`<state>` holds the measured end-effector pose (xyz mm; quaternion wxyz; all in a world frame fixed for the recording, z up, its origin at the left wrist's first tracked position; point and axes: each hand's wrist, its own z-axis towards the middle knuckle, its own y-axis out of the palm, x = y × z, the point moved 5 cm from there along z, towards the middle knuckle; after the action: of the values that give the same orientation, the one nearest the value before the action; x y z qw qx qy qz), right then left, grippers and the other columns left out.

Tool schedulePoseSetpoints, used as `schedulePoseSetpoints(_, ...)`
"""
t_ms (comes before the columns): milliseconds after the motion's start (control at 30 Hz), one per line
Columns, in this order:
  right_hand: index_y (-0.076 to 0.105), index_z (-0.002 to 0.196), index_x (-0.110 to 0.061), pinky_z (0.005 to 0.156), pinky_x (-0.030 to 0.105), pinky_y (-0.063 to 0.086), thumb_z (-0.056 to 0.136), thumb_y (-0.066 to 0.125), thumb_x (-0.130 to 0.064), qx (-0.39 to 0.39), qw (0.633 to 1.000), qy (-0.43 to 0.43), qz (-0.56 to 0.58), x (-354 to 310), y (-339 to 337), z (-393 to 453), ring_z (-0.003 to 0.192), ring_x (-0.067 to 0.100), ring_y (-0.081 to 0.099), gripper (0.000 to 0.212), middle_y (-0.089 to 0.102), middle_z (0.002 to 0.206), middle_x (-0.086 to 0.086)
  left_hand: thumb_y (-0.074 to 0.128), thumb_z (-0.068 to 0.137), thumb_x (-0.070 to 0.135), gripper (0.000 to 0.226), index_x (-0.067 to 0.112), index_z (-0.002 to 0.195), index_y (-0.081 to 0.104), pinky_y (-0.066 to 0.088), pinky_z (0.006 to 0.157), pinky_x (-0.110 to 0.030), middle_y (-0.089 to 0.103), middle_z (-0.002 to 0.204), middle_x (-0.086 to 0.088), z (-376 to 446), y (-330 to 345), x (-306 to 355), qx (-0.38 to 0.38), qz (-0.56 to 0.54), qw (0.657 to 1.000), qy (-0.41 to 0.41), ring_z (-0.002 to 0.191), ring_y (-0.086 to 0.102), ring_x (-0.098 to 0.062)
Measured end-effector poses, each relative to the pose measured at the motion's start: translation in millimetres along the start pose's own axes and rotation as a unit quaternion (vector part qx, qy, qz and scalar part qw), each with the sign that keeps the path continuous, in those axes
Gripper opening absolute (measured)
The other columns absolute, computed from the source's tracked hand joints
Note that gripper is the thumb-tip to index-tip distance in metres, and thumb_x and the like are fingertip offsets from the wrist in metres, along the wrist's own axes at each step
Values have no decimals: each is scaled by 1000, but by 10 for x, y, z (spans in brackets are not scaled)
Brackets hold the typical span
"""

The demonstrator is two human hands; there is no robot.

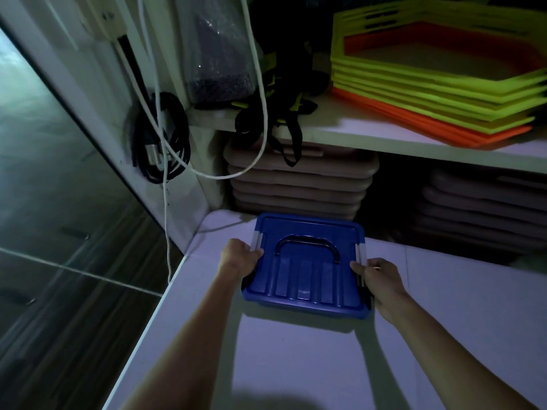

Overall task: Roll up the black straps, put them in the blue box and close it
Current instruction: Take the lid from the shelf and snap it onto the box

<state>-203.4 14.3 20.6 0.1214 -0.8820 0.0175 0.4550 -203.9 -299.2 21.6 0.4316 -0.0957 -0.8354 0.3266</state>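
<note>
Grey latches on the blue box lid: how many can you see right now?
2. One grey latch sits on the lid's left edge by the left hand; the other latch sits on the right edge by the right hand. The hands may hide more.

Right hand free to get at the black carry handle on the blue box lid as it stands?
Probably yes. The handle lies flat and uncovered on the lid, but the right hand is gripping the blue box by its side latch and must let go.
</note>
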Motion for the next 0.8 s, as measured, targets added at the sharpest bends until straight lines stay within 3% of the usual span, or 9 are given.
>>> schedulePoseSetpoints(200, 60, 109, -6, 78, 33, 53, 95, 58, -5, 53, 998, -30, 19, 0, -576, -49, 84, 26, 62, 14, 67, 96, 12, 67, 85, 22, 39, 13, 54, 45, 48, 67, -35, 55, 63, -10, -213, 339, 505, -14, 19, 996, 81, 69, 58, -33)
schedulePoseSetpoints(300, 67, 111, -1, 75, 34, 54, 94, 52, 0, 89, 994, -64, 7, -47, -992, -2, 81, 28, 65, 23, 71, 95, 16, 62, 85, 17, 21, 9, 67, 55, 51, 71, -34, 63, 74, -13, -366, 669, 823, -57, 25, 992, 107, 82, 66, -33)
schedulePoseSetpoints(400, 59, 123, -7, 71, 30, 52, 95, 51, 1, 124, 989, -83, -15, -80, -1352, 47, 78, 23, 65, 31, 68, 90, 8, 60, 86, 14, 13, 4, 81, 64, 50, 75, -33, 70, 89, -16, -496, 1034, 1042, -94, 29, 989, 115, 91, 67, -33)
schedulePoseSetpoints(500, 51, 134, -10, 72, 31, 52, 96, 53, -3, 117, 988, -89, -41, -67, -1591, 151, 78, 19, 65, 39, 67, 91, 3, 59, 86, 13, 18, 0, 96, 66, 51, 78, -34, 70, 102, -19, -596, 1324, 1162, -108, 38, 987, 112, 97, 66, -33)
schedulePoseSetpoints(667, 40, 147, -14, 94, 41, 54, 98, 54, -8, 67, 992, -86, -66, -13, -1719, 224, 100, 27, 65, 51, 65, 121, 11, 56, 89, 11, 26, -1, 111, 64, 46, 77, -31, 68, 112, -19, -675, 1510, 1232, -95, 57, 989, 103, 103, 64, -34)
schedulePoseSetpoints(800, 38, 148, -14, 98, 37, 50, 99, 55, -14, 52, 989, -98, -102, -16, -1739, 197, 108, 26, 61, 52, 59, 133, 9, 58, 90, 15, 37, 0, 123, 57, 49, 86, -34, 62, 124, -20, -726, 1500, 1239, -103, 90, 985, 101, 112, 60, -35)
